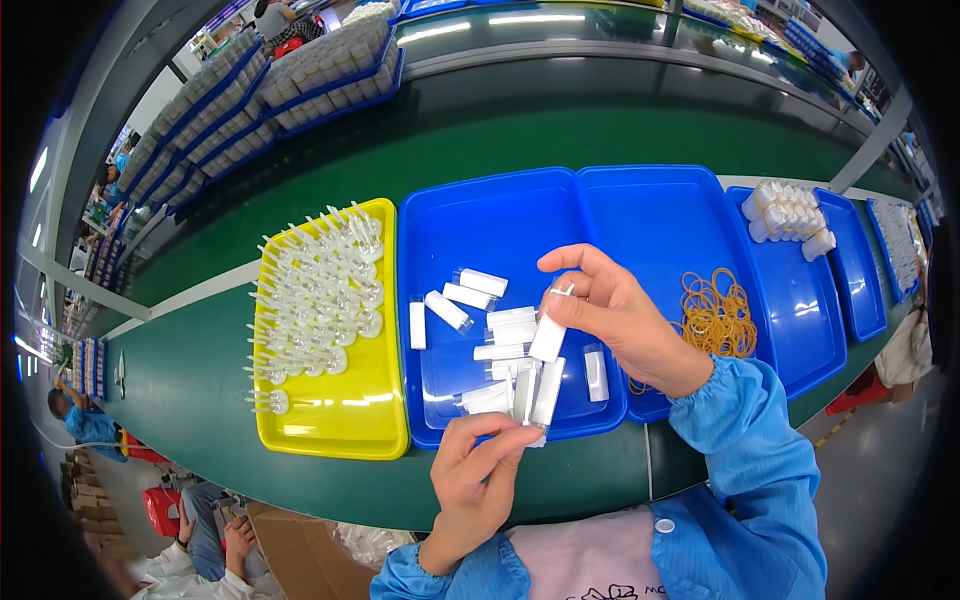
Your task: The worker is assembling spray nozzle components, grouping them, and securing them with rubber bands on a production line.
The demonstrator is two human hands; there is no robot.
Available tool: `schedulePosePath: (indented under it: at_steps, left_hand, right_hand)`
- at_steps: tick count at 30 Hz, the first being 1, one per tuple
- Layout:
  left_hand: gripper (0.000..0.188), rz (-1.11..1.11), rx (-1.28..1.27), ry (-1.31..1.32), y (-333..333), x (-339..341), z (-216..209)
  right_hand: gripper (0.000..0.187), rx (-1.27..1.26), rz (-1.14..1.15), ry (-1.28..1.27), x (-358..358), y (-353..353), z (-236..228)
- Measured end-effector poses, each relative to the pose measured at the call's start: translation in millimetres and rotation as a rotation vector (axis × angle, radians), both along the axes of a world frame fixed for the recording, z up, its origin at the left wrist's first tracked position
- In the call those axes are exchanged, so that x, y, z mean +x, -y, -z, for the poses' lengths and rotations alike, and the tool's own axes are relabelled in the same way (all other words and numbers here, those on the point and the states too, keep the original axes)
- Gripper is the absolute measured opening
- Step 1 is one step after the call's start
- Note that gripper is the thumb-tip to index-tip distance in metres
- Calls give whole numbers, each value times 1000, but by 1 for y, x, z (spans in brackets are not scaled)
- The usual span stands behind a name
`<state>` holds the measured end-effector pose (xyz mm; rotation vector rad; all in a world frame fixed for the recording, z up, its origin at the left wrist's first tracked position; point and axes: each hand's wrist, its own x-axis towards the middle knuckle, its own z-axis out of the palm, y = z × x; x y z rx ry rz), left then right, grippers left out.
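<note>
Jutting from right grip (pixel 632 325) toward left grip (pixel 478 480): white piece (pixel 547 339).

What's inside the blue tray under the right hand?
Amber rubber bands, heaped toward the near end of that blue tray; the right hand covers part, so anything there cannot be seen.

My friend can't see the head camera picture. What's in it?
A person's left hand and right hand hold slim white pieces at a blue tray with more inside. A yellow tray of clear plastic parts sits left; rubber bands lie right.
</note>
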<state>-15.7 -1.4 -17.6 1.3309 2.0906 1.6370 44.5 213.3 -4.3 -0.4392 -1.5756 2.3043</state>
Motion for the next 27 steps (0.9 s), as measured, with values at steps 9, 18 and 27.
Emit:
schedulePosePath:
  at_steps: [9, 18, 27]
  left_hand:
    - [17, 19, -32, -67, -1, -1, -3]
    - [32, -70, 61, -99, 6, 7, 1]
    - [59, -97, 156, -90, 7, 7, 17]
  right_hand:
    - [26, 34, -75, 49, 0, -1, 3]
    - [23, -41, -183, 64, 9, 8, -9]
    - [23, 60, -263, 60, 20, 29, -5]
